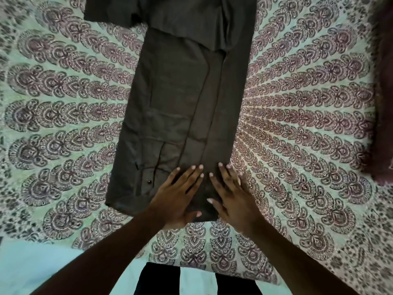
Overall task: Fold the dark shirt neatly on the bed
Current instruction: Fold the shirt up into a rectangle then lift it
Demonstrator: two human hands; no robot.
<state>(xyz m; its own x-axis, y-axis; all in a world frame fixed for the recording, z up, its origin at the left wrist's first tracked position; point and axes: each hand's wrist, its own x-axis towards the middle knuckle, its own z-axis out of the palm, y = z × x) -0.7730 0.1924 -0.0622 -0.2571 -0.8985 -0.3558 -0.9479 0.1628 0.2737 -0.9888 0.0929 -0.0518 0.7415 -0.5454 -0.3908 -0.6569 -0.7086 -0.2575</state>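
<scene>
The dark shirt (176, 99) lies flat on the bed (297, 116) as a long narrow strip running away from me, its right side folded inward. One short sleeve sticks out at the far left. A button shows near the hem at the lower left. My left hand (177, 194) and my right hand (230, 194) rest side by side on the shirt's near end, fingers straight and spread, palms pressing the cloth flat. Both hands hold nothing.
The bed wears a pale green cover with a radiating maroon paisley print. A dark maroon cloth (382, 116) lies along the right edge. The bed's near edge (191, 267) is close to my body, with pale floor (32, 262) below at the left.
</scene>
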